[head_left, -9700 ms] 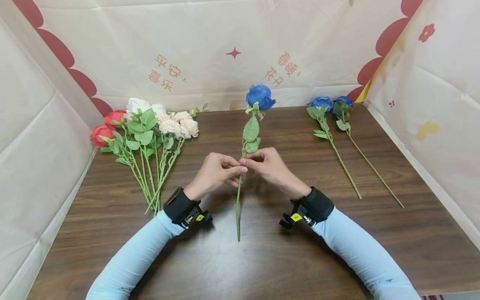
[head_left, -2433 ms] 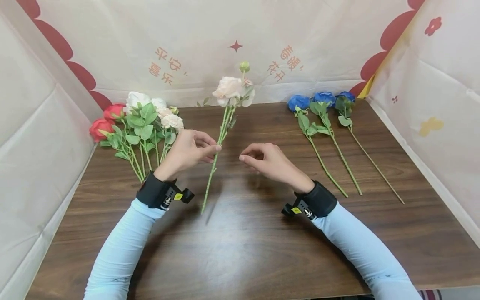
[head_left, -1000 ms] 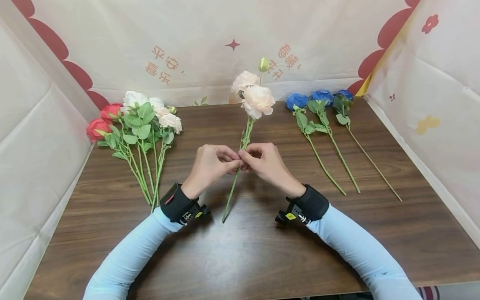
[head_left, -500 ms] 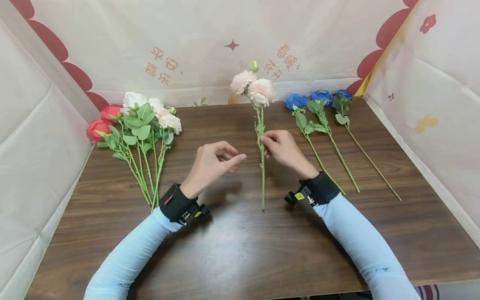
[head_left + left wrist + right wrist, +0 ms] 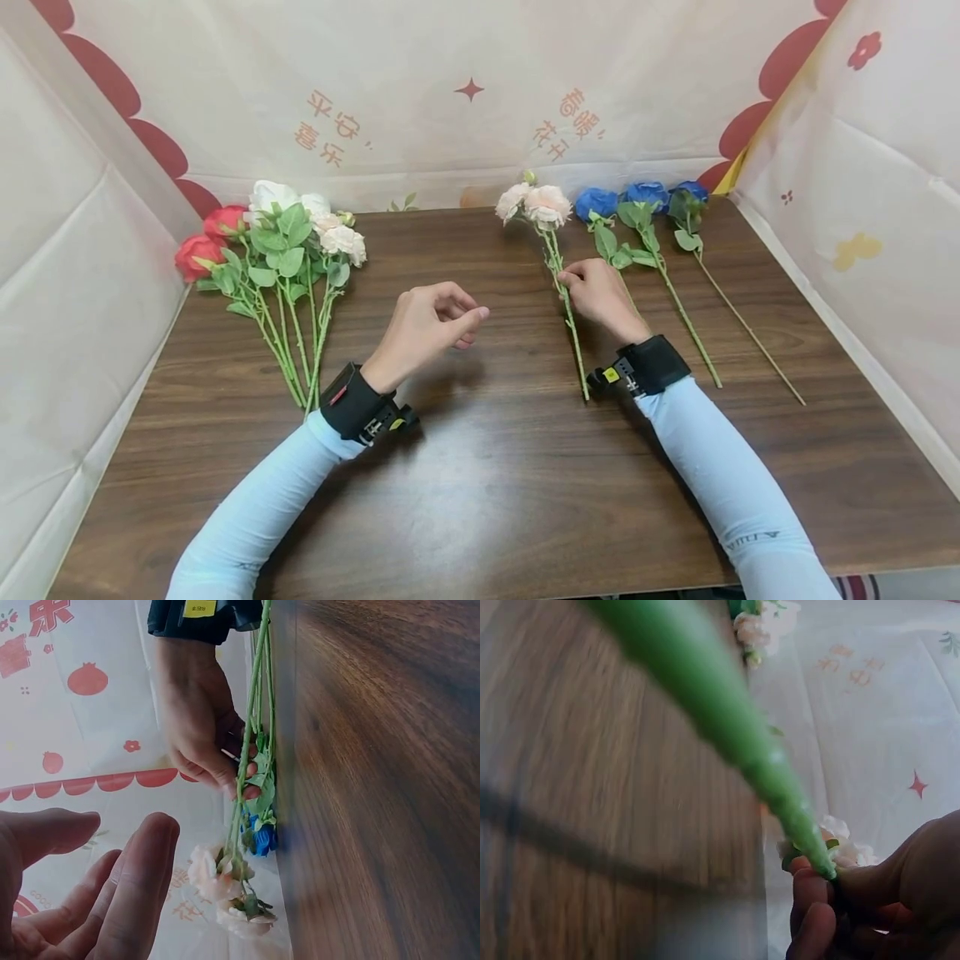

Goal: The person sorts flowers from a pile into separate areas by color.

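My right hand (image 5: pixel 602 298) pinches the green stem of a pale pink artificial flower (image 5: pixel 547 205), which has two blooms and a small bud. The flower lies low over the table, just left of the blue roses. In the right wrist view its stem (image 5: pixel 727 735) runs large and blurred from the thumb and fingers toward the camera. Over the middle of the table my left hand (image 5: pixel 431 329) holds nothing, its fingers loosely bent and the thumb apart from them. Three blue roses (image 5: pixel 597 203) lie in a row at the right; my right forearm covers part of the nearest stem.
A bunch of red roses (image 5: pixel 199 257), white flowers (image 5: pixel 272 197) and pale pink flowers (image 5: pixel 343 242) lies at the left, stems toward the front. The brown wooden table (image 5: pixel 450 500) is walled by printed white cloth (image 5: pixel 420 50) at the back and sides.
The pink flower came from the left bunch, passed from my left hand to my right, and has moved right and down beside the blue roses. Earlier, a third blue rose was laid there.
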{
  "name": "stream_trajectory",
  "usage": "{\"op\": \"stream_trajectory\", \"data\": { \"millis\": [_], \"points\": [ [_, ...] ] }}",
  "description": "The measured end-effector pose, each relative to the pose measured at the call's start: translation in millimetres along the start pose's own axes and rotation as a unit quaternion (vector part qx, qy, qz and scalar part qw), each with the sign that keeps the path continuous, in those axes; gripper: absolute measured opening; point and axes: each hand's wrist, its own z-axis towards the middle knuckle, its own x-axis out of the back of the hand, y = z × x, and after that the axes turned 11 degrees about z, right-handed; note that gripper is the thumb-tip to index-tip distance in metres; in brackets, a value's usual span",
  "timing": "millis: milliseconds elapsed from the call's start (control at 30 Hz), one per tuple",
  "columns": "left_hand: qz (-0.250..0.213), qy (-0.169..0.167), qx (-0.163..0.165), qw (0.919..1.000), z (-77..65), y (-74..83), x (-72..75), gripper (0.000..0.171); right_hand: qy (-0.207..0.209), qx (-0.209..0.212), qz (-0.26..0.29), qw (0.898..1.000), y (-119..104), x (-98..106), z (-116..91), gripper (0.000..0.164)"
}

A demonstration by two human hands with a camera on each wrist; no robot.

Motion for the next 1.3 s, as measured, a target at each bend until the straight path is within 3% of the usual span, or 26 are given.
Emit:
{"op": "stream_trajectory", "data": {
  "millis": [333,500,700,1067,1300],
  "points": [
    [0.011,-0.007,-0.004,0.9999,0.5,-0.4,-1.1,0.012,0.024,-0.053,-0.05,0.997,15.0,3.6,3.0,0.03],
    [0.018,-0.012,0.001,0.9998,1.8,-0.5,-2.4,0.012,0.019,-0.074,-0.048,0.996,18.1,6.5,3.7,0.039],
    [0.032,-0.014,0.004,0.9994,2.1,-0.7,-3.2,0.013,-0.003,-0.066,-0.043,0.997,23.3,9.9,4.9,0.041],
    [0.046,-0.01,-0.001,0.9989,0.6,-4.4,-4.3,0.014,-0.003,-0.027,-0.036,0.999,29.6,12.2,8.4,0.038],
    [0.04,-0.01,0.001,0.9991,1.0,-4.2,-4.9,0.014,-0.005,-0.028,-0.032,0.999,27.7,12.3,10.2,0.039]
  ]
}}
